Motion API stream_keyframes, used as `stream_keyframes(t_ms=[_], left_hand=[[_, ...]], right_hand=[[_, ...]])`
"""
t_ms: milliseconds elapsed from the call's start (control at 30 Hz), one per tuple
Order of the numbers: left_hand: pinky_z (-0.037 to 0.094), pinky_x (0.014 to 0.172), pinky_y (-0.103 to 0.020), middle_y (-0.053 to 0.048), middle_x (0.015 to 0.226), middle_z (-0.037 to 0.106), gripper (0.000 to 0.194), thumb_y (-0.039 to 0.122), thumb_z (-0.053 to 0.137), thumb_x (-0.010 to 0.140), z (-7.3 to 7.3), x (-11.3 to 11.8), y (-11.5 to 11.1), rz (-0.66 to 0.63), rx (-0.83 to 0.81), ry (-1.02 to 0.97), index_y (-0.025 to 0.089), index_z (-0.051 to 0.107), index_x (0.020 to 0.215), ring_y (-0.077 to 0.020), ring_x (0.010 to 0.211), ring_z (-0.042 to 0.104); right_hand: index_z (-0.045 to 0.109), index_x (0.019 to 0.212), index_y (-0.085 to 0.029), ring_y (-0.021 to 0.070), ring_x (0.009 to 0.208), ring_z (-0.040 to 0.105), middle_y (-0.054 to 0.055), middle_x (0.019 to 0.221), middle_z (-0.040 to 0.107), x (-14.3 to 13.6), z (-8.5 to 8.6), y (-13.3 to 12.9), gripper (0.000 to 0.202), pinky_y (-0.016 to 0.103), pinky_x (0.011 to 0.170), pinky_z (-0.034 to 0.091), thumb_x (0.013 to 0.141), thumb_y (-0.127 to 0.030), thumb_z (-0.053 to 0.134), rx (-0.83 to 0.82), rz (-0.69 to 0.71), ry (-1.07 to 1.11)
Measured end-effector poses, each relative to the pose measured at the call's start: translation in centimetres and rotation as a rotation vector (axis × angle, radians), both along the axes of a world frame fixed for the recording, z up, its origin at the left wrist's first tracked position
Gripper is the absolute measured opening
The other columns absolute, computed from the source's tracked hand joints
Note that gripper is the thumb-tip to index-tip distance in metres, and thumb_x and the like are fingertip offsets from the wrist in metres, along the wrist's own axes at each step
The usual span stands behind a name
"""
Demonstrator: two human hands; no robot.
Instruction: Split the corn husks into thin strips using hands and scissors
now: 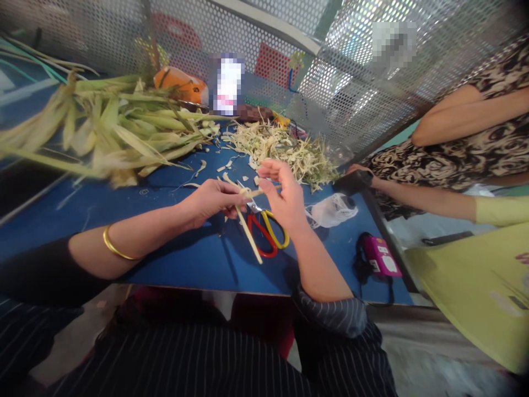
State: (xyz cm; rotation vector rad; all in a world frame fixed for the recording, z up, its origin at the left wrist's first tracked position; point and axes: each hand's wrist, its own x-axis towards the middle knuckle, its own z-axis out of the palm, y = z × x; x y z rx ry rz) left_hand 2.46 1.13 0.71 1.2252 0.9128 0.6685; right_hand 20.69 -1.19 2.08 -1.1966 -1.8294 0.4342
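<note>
My left hand pinches a pale, narrow plant strip, which slants down toward the table's front. Just to its right, my right hand is raised with its fingers curved; a thin pale piece runs from the left fingertips to its thumb, and whether it grips that piece is unclear. Scissors with one red and one yellow handle lie on the blue table below both hands. Beyond the hands is a heap of shredded pale strips. Long green-yellow husks are piled at the left.
A white thread bundle lies right of the scissors, with a magenta box nearer the right edge. A lit phone stands by the perforated metal screen. Two people are at the right; one hand touches a dark object.
</note>
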Motion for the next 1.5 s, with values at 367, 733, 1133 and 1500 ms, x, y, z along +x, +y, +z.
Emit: stream_keyframes(t_ms=[367, 733, 1133, 1500], left_hand=[[0.052, 0.055, -0.019, -0.005, 0.072, 0.068, 0.020, 0.027, 0.081, 0.065, -0.8, 0.1, 0.9, 0.185, -0.212, -0.156, 0.012, 0.073, 0.076, -0.0079, 0.055, 0.056], [0.048, 0.047, -0.016, -0.004, 0.073, 0.069, 0.010, 0.020, 0.074, 0.072, -1.1, 0.1, 1.1, 0.236, -0.255, -0.204, 0.012, 0.071, 0.078, -0.0054, 0.050, 0.056], [0.048, 0.049, -0.017, -0.003, 0.074, 0.069, 0.012, 0.023, 0.076, 0.072, -0.8, 0.3, 1.0, 0.414, -0.207, -0.296, 0.013, 0.069, 0.075, -0.0079, 0.059, 0.062], [0.049, 0.049, -0.015, -0.006, 0.082, 0.071, 0.007, 0.017, 0.071, 0.076, -0.4, 0.3, 1.0, 0.315, -0.241, -0.348, 0.012, 0.070, 0.081, -0.0099, 0.066, 0.066]], right_hand=[[0.063, 0.087, -0.023, 0.0170, 0.084, 0.062, 0.002, 0.089, 0.072, 0.8, -1.0, 1.0, 0.017, 0.037, 0.100, 0.032, 0.093, -0.024, 0.048, 0.121, 0.038, -0.553], [0.066, 0.094, -0.025, 0.0182, 0.091, 0.064, 0.003, 0.097, 0.072, 1.0, -1.1, 1.4, 0.016, 0.039, 0.097, 0.038, 0.090, -0.023, 0.051, 0.038, 0.016, -0.396], [0.066, 0.089, -0.022, 0.0205, 0.066, 0.061, 0.007, 0.074, 0.068, -3.8, -2.2, -3.6, 0.027, 0.035, 0.066, 0.039, 0.092, -0.040, 0.046, 0.090, -0.024, -0.528], [0.059, 0.074, -0.021, 0.0115, 0.052, 0.052, -0.002, 0.057, 0.057, -4.3, -4.3, -1.4, 0.030, 0.024, 0.054, 0.038, 0.091, -0.043, 0.048, -0.346, 0.012, 0.025]])
